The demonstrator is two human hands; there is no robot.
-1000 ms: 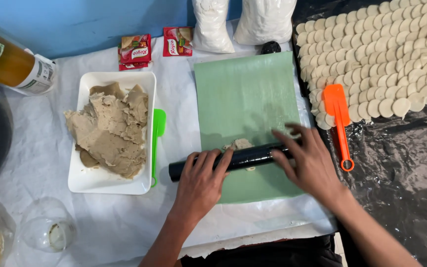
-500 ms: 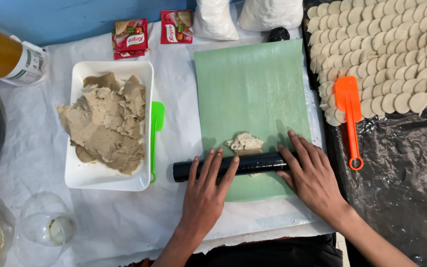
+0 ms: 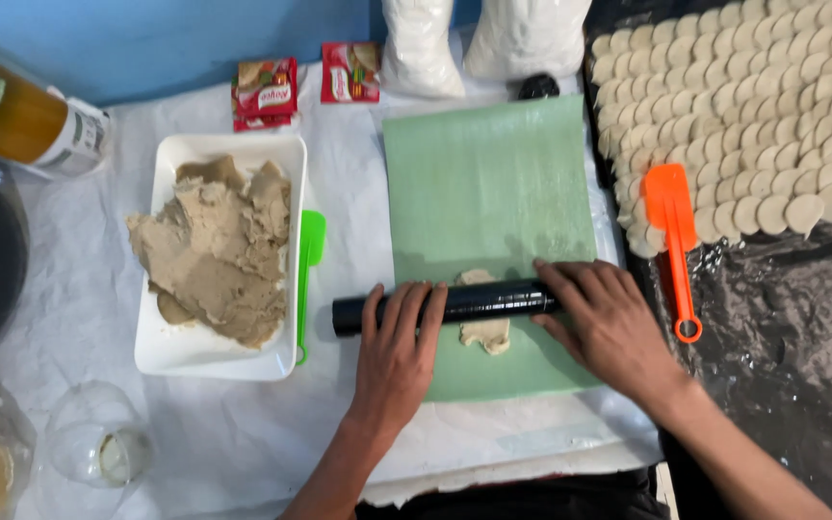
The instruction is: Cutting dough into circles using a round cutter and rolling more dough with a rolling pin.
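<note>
1. While both hands press flat on the black rolling pin (image 3: 445, 303), the left hand (image 3: 399, 349) lies with fingers spread over its left half and the right hand (image 3: 607, 323) covers its right end; neither is curled around it.
2. Under the pin, at about 6 o'clock on the green mat (image 3: 488, 193), sits a small dough piece (image 3: 484, 332), showing on both sides of the pin and, by its look, only partly flattened.
3. At 2 o'clock from the mat, many cut dough rounds (image 3: 763, 106) lie in rows on black plastic sheet (image 3: 792, 366), so a good share appears done; an orange scraper (image 3: 672, 231) rests at their edge.
4. At 9 o'clock, the white tray (image 3: 170, 356) holds a large heap of dough (image 3: 219, 250), which suggests much remains, with a green spatula (image 3: 308, 260) just beside it.
</note>
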